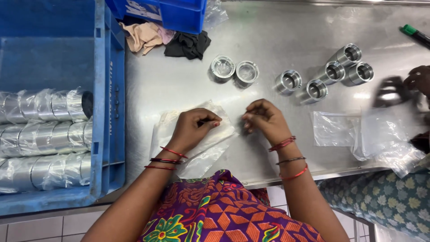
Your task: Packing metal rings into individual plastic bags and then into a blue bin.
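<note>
Across the steel table point(277, 31) in front of us stand two short metal rings point(234, 70) side by side, and to their right five metal sleeves point(331, 74) lie loosely grouped, their bores facing us. None of these stand between our hands and the bags; they sit well apart, farther up the table. At the far edge lie a beige cloth point(142, 36) and a black cloth point(188, 44), touching each other, half under a small blue bin point(170, 12). A green-capped marker point(415, 35) lies at the upper right. On the right a co-worker's hand point(419, 79) shows blurred, with more clear bags point(367, 134) spread before it.

On our left a large blue crate point(58, 58) holds rows of metal sleeves wrapped in clear plastic point(42, 139), laid on their sides in three layers.

The pile of clear plastic bags point(197, 143) lies flat and crinkled on the table near the front edge, right under our left hand point(193, 127). That hand rests on the pile with fingers curled, pinching at the top bag's edge. Our right hand point(265, 118) is just beside it, fingertips bunched together; whether it grips a bag edge we cannot tell.
</note>
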